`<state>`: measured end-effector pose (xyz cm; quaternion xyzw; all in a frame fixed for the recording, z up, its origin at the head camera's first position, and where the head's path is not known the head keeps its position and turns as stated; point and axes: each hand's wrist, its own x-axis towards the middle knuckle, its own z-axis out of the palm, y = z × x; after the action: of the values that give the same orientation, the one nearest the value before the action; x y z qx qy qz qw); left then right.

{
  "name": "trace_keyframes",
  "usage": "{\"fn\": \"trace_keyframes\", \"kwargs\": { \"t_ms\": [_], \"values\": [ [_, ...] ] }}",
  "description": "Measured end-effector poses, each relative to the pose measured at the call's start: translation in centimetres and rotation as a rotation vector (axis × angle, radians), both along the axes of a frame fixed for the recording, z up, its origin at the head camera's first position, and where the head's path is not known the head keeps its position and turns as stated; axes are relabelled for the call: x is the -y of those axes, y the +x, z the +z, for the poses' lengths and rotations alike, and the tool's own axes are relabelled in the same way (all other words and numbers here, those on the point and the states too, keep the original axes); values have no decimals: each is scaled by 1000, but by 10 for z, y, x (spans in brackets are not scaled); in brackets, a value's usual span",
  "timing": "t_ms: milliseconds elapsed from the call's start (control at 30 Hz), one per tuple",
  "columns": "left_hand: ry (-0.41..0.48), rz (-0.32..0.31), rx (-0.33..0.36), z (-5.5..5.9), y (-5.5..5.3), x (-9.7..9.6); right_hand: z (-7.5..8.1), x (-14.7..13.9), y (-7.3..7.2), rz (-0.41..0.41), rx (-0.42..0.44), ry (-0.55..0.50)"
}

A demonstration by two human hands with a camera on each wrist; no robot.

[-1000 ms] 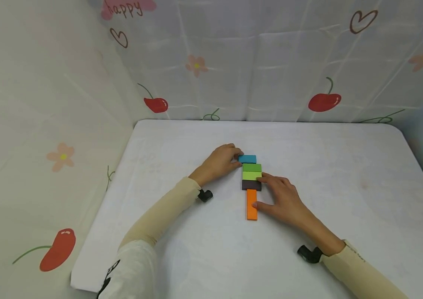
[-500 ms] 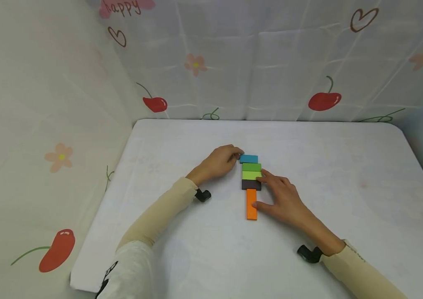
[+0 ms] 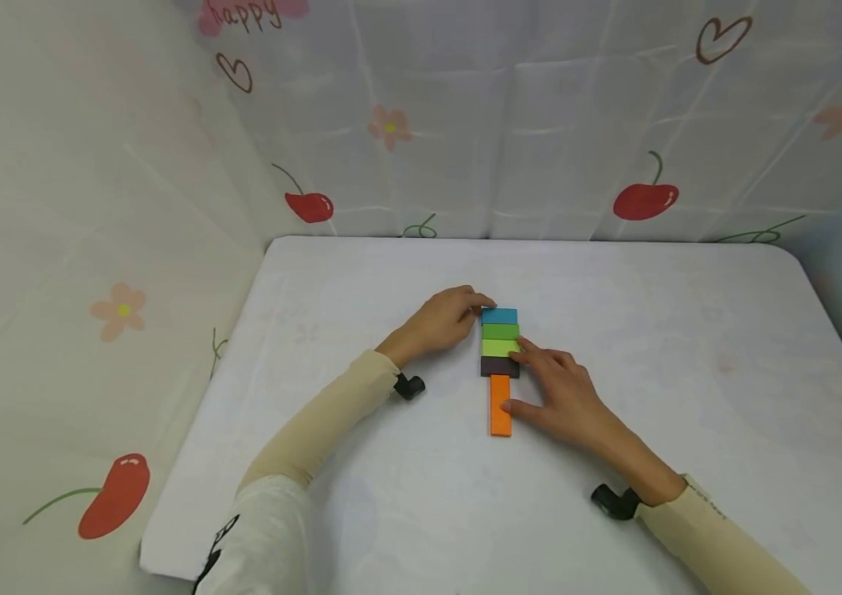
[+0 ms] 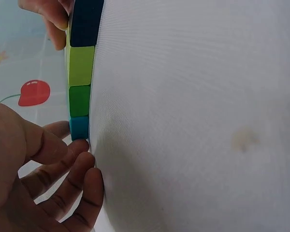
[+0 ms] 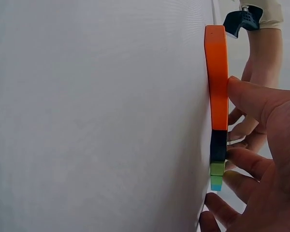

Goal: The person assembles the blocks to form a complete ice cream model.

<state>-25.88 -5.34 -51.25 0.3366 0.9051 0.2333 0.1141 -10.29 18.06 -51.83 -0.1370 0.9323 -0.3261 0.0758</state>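
Observation:
A row of flat coloured blocks lies on the white table. A blue block (image 3: 499, 316) is at the far end, followed by a green block (image 3: 500, 331), a lime block (image 3: 499, 348) and a black block (image 3: 499, 367). Nearest is an orange block (image 3: 500, 405), set lengthwise below the black one. My left hand (image 3: 446, 321) touches the blue block's left end; in the left wrist view its thumb is off the block. My right hand (image 3: 565, 397) rests along the row's right side, thumb touching the orange block and fingertips at the black and lime blocks.
The white table (image 3: 361, 512) has rounded corners. A curtain (image 3: 450, 124) with cherry and flower prints hangs behind it and at the left. Black wrist mounts (image 3: 616, 502) sit at both cuffs.
The blue block has slid right, pushed by my left hand, and now lines up with the green block. My left thumb has come away from it. My right hand has stayed almost still.

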Motion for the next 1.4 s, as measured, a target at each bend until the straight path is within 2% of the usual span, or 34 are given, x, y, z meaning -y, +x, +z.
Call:
{"fn": "trace_keyframes", "kwargs": {
  "t_ms": [400,900,1400],
  "values": [
    [28,-14,-14,-2,-1,-4,0,-2,0,-6,-2,0],
    [-3,-6,-56,1,2,-4,0,3,0,-9,-1,-11],
    [-21,-3,-95,-3,3,-3,1,3,-1,5,-7,-5]
  ]
}}
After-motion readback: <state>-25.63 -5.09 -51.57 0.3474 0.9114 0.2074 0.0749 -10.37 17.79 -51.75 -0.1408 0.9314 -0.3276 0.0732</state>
